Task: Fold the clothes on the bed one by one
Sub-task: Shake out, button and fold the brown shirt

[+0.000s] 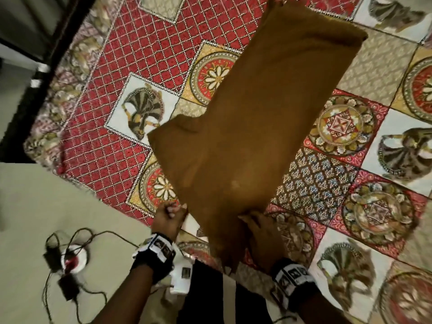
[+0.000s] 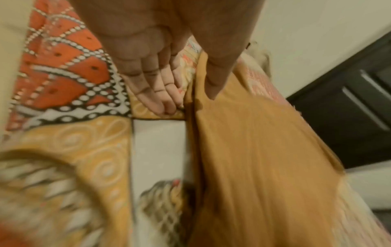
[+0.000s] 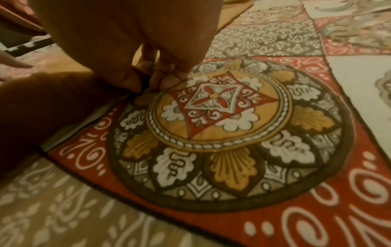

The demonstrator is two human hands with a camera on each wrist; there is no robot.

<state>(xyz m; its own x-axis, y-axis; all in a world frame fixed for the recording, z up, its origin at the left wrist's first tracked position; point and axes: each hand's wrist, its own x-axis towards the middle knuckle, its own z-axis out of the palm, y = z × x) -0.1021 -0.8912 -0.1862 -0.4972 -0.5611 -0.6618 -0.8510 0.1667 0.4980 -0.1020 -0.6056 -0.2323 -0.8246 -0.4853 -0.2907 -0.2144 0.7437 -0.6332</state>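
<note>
A long mustard-brown garment (image 1: 252,127) stretches away from me across the patterned bedspread (image 1: 140,54). My left hand (image 1: 171,213) holds its near left corner; in the left wrist view the thumb lies on top of the brown cloth (image 2: 264,158) and the fingers (image 2: 162,100) run under its edge. My right hand (image 1: 259,230) holds the near right corner. In the right wrist view its fingertips (image 3: 169,80) pinch together just above the bedspread (image 3: 222,117), with the brown cloth (image 3: 42,108) bunched to the left. The garment's far end (image 1: 327,31) is blurred.
The bed's left edge meets a pale floor (image 1: 46,195), where a white power strip with tangled black cables and adapters (image 1: 70,256) lies. Dark furniture (image 1: 35,66) stands at the upper left. A white object (image 1: 182,277) sits near my left wrist.
</note>
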